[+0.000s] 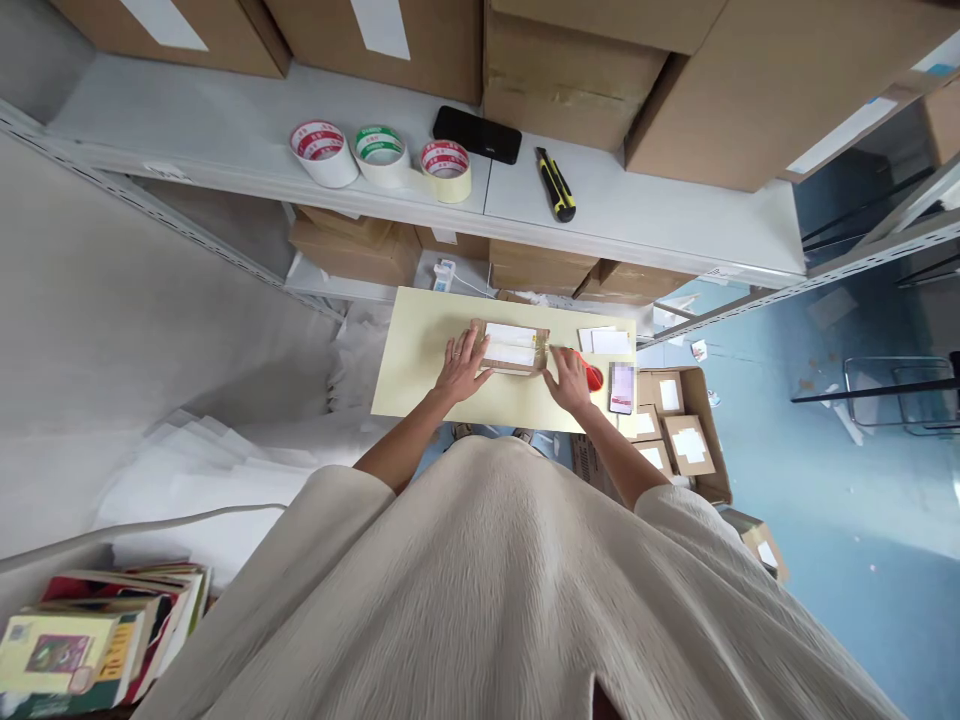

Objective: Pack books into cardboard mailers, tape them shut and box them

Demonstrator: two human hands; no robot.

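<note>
A small brown cardboard box (512, 357) with a white label on top lies on the pale yellow tabletop (420, 390). My left hand (461, 368) grips its left end, fingers over the top and thumb along the near edge. At the opposite end, my right hand (568, 380) has thumb and forefinger on the box's edge, where shiny clear tape shows. A red tape dispenser (594, 377) sits right beside my right hand, partly hidden by it.
White label sheets (609, 341) and a lit phone (622, 388) lie at the table's right. The shelf ahead bears tape rolls (324, 153), a black phone (477, 134), a utility knife (556, 186) and large cartons (570, 80). A carton of labelled boxes (709, 435) stands right; books (97, 640) lie lower left.
</note>
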